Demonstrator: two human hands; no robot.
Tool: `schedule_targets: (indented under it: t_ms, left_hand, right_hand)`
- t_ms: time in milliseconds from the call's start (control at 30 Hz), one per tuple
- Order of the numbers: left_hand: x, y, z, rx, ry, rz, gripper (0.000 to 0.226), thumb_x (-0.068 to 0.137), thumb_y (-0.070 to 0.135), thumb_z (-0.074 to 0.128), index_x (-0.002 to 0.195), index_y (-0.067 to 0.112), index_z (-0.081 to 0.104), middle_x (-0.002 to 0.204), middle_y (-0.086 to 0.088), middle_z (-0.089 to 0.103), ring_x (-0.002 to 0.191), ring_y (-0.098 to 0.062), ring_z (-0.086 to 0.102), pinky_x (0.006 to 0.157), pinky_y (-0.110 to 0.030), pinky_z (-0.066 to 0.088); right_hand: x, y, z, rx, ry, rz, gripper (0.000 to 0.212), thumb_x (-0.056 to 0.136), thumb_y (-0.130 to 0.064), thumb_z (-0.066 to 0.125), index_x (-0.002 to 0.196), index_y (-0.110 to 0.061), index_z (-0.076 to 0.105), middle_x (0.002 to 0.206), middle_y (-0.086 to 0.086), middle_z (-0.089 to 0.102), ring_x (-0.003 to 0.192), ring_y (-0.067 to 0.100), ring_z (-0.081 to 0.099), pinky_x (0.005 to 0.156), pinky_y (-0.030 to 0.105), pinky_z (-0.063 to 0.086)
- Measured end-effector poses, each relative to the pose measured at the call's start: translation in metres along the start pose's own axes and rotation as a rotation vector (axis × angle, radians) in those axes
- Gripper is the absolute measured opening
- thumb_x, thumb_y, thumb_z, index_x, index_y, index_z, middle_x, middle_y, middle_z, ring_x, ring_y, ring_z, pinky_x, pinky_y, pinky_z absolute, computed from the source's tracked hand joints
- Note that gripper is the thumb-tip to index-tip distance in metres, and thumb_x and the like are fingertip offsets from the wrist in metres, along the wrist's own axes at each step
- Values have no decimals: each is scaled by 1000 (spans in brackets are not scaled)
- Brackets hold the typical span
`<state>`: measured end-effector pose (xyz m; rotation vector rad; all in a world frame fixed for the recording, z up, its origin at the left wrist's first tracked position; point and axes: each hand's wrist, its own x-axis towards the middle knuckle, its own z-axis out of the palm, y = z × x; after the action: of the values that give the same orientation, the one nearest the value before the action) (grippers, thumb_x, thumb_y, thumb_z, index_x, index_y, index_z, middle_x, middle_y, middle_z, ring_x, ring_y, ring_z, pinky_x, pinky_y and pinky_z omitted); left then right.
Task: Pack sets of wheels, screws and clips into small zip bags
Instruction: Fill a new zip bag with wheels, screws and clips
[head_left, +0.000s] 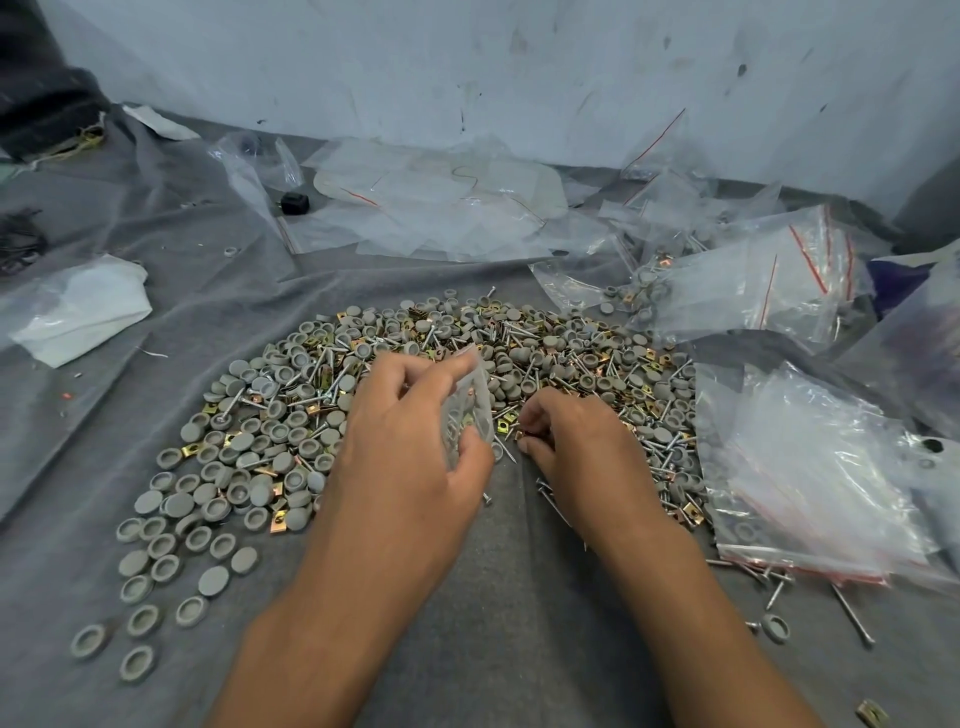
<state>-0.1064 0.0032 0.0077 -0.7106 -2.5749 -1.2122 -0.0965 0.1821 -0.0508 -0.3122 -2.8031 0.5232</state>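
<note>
A wide heap of grey round wheels (291, 415), long silver screws (332, 387) and brass-coloured clips (363, 347) lies spread on the grey cloth. My left hand (405, 441) holds a small clear zip bag (467, 400) upright over the heap, fingers and thumb curled round it; some parts show inside. Just to the right, my right hand (576, 447) is down on the heap with its fingertips curled, pinching small parts at the pile's near edge. What exactly it pinches is hidden by the fingers.
A stack of empty zip bags (810, 478) with red seal lines lies at the right. Filled bags (748, 286) are piled at the back right, loose plastic sheets (436, 208) at the back centre. A white crumpled bag (78, 306) sits left. The wall rises behind.
</note>
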Motion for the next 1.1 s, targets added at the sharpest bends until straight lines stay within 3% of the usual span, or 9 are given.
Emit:
schedule_targets:
  t_ms: [200, 467, 567, 667, 733, 800, 933, 1100]
  left_hand:
    - [0, -1, 2, 17, -17, 1, 56, 88, 32, 55, 143, 32, 51, 105, 22, 38, 102, 6, 45, 74, -8, 37]
    - [0, 2, 3, -3, -35, -15, 58, 86, 34, 54, 144, 33, 49, 105, 24, 39, 102, 9, 45, 83, 3, 32]
    - [0, 1, 3, -2, -39, -15, 58, 86, 35, 54, 144, 35, 49, 106, 24, 39, 102, 9, 45, 80, -1, 36]
    - [0, 0, 4, 8, -33, -3, 56, 88, 35, 54, 143, 35, 50, 106, 23, 40, 103, 8, 46, 73, -9, 39]
    - [1, 1, 4, -4, -22, 3, 53, 89, 37, 52, 142, 35, 52, 106, 21, 41, 102, 4, 48, 77, -14, 42]
    - [2, 1, 5, -13, -8, 11, 49, 91, 41, 51, 139, 34, 55, 106, 19, 43, 101, 1, 50, 82, -21, 44]
    - [1, 2, 4, -20, 2, 36, 46, 91, 45, 54, 136, 33, 59, 104, 20, 47, 99, -2, 51, 81, -21, 41]
    - [2, 1, 1, 30, -13, 89, 39, 92, 47, 55, 127, 32, 65, 101, 21, 51, 94, 1, 52, 77, -16, 38]
  right_hand:
    - [3, 7, -3, 80, -61, 47, 16, 103, -32, 55, 118, -31, 60, 108, -9, 63, 102, 15, 55, 85, 39, 51]
    - [0, 0, -4, -89, -43, -15, 16, 96, -37, 66, 111, -32, 69, 110, -12, 65, 107, 13, 53, 85, 31, 47]
    - [0, -3, -14, 108, 50, -48, 13, 98, -31, 65, 109, -26, 70, 106, -10, 64, 104, 11, 54, 88, 27, 45]
    - [-7, -18, -31, 393, 223, -164, 11, 96, -24, 68, 105, -19, 71, 101, -10, 64, 94, -3, 57, 81, 7, 40]
    - [-15, -29, -38, 470, 307, -228, 10, 96, -22, 67, 104, -17, 70, 99, -11, 63, 91, -7, 57, 79, 3, 38]
    - [-23, -34, -41, 460, 348, -285, 11, 97, -19, 66, 104, -13, 71, 99, -6, 62, 93, -2, 57, 82, 6, 39]
    - [-30, -37, -43, 372, 420, -356, 19, 100, -18, 61, 110, -9, 74, 103, 3, 60, 96, 18, 60, 87, 22, 47]
    - [-31, -35, -43, 354, 440, -347, 20, 100, -17, 61, 113, -11, 74, 103, 3, 60, 96, 19, 60, 86, 25, 49]
